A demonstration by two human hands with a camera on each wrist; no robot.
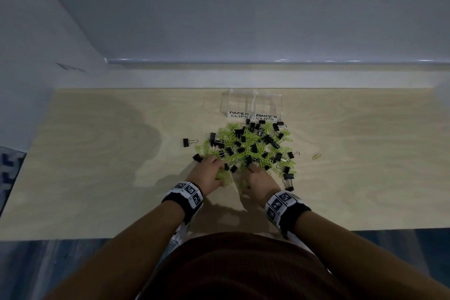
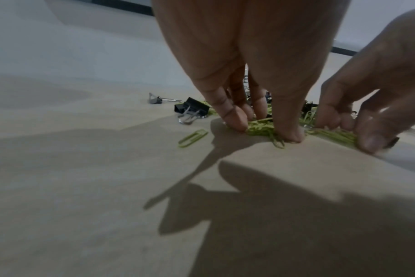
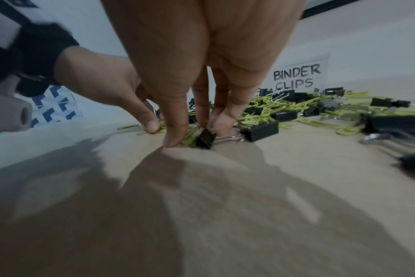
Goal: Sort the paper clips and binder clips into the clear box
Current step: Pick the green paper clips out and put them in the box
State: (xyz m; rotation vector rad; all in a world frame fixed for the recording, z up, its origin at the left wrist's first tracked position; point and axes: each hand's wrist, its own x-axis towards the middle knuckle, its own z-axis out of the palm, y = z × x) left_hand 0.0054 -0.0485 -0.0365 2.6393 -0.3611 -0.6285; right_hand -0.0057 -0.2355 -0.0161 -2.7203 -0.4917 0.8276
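Observation:
A mixed pile [image 1: 253, 148] of green paper clips and black binder clips lies on the wooden table, just in front of the clear box [image 1: 252, 102]. The box has two compartments, labelled PAPER CLIPS on the left and BINDER CLIPS [image 3: 295, 76] on the right. Both hands work at the pile's near edge. My left hand [image 2: 263, 129] pinches a bunch of green paper clips [image 2: 261, 131] against the table between thumb and fingers. My right hand [image 3: 194, 135] pinches more green paper clips [image 3: 190, 137], with a black binder clip [image 3: 205, 139] caught among them.
One binder clip [image 1: 188, 142] lies apart at the pile's left and a single paper clip [image 1: 316, 156] at its right. Another loose paper clip [image 2: 192, 138] sits beside my left fingers. A wall rises behind the box; the table's front edge [image 1: 73, 237] is near my body.

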